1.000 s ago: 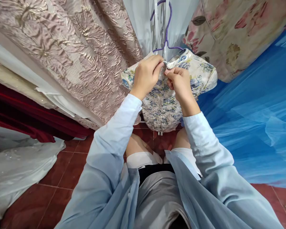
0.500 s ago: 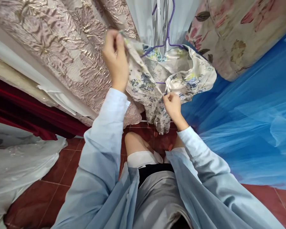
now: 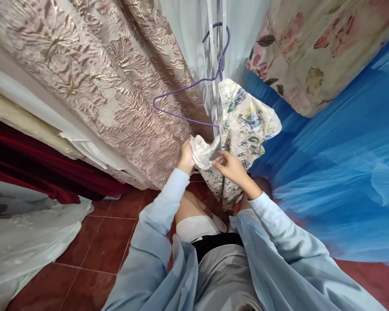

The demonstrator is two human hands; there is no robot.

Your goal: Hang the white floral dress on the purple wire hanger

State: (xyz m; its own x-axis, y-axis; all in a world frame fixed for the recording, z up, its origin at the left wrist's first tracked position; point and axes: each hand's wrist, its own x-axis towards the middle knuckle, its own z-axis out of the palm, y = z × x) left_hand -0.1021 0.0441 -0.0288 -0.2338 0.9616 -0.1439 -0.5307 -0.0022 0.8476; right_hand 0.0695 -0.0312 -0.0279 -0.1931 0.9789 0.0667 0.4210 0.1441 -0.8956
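A white floral blouse (image 3: pixel 246 119) hangs by one shoulder from the right arm of a purple hanger (image 3: pixel 181 89). The hanger's left arm is bare. Bunched cloth from the blouse's other side is gripped in my left hand (image 3: pixel 187 156), whose fingers are partly hidden behind the fabric. My right hand (image 3: pixel 231 167) is beside the blouse's front, thumb and forefinger bent with a gap between them. Nothing shows in its fingers. The lower part of the blouse dangles below both hands, above my knees.
To the left hang a pink brocade fabric (image 3: pixel 116 86) and a dark red velvet cloth (image 3: pixel 35 164). On the right are a floral fabric (image 3: pixel 311 56) and blue tulle (image 3: pixel 337 172). White metal bars (image 3: pixel 212 47) stand behind the hanger. Red tiles (image 3: pixel 100 242) cover the floor.
The blouse's left shoulder has come off the hanger, and my left hand has moved down and right with it. My right hand has let go of the front edge.
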